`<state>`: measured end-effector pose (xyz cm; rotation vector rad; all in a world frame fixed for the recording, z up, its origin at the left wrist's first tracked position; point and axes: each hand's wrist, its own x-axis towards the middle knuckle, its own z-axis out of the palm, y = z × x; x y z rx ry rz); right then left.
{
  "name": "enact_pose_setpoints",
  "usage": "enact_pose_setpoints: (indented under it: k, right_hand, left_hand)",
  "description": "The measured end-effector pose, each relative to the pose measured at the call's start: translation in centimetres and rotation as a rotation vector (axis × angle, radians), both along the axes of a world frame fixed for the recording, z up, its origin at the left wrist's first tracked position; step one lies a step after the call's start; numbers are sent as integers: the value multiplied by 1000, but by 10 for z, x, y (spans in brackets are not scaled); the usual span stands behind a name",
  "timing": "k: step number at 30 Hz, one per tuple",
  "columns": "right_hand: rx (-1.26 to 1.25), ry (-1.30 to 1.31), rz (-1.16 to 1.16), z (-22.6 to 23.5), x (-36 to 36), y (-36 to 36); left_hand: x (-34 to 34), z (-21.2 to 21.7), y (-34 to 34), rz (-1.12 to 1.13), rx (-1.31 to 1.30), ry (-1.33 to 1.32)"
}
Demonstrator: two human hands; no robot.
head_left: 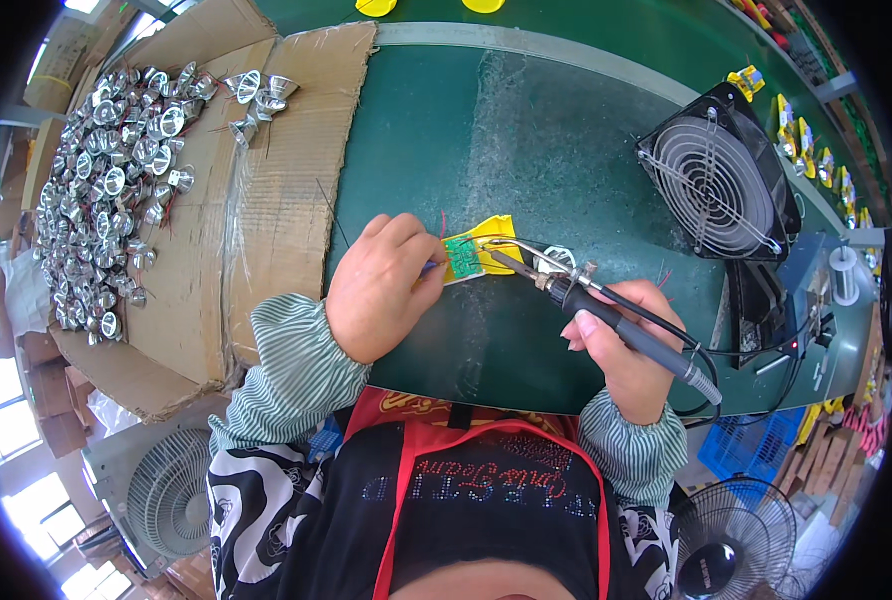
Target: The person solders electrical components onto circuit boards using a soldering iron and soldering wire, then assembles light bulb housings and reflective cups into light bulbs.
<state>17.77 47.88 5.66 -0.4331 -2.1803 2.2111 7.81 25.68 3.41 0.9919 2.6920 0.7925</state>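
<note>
My right hand [626, 345] grips a soldering iron [634, 332] with a dark grey handle and a thin curved metal tube along its front. The iron's tip points left, over a small green circuit board [462, 257] in a yellow plastic housing [496, 232]. At the board's left end, my left hand [386, 285] is closed in a pinch; a bit of blue shows by its fingertips, but what it holds is mostly hidden. A thin dark strand sticks out beyond that hand. Partly behind the iron lies a silvery reflector cup [556, 260].
Left on the green table [416, 130], a cardboard box [296, 130] holds many silvery reflector cups [116, 180] with wires. A black fan with a wire guard [711, 180] stands at the back right, near a solder spool [843, 275]. Yellow housings [806, 150] line the far right.
</note>
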Motion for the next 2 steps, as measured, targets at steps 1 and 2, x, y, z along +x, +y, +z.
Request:
enact_pose_setpoints:
  k: [1,2]
  right_hand:
    - [7,-6,-6,0,0,0]
    - [8,-20,-18,1,0,0]
  left_hand:
    - [0,-1,-1,0,34,-16]
    - [0,-1,-4,-1,68,-33]
